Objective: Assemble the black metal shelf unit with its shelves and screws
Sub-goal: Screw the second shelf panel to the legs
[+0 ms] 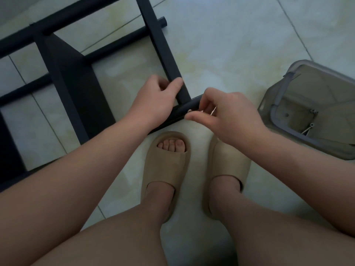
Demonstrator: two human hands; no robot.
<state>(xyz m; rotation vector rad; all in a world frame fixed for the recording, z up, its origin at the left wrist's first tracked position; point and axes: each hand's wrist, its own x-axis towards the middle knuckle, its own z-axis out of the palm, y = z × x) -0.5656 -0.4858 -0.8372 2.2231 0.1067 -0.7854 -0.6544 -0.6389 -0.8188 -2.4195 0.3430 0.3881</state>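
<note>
The black metal shelf unit (76, 87) lies on its side on the tiled floor, filling the upper left. One flat black shelf panel (165, 52) runs down to a round black post (180, 114) near my feet. My left hand (155, 100) grips the lower end of that panel, thumb on top. My right hand (226, 116) pinches a small silver screw (189, 111) at the post, right where the panel meets it. A thin silver tool shows between its fingers.
A grey plastic bin (307, 112) lies on the floor at the right, with loose screws (312, 124) inside. My feet in beige slippers (167, 169) stand just below the post. Pale floor tiles spread to the upper right.
</note>
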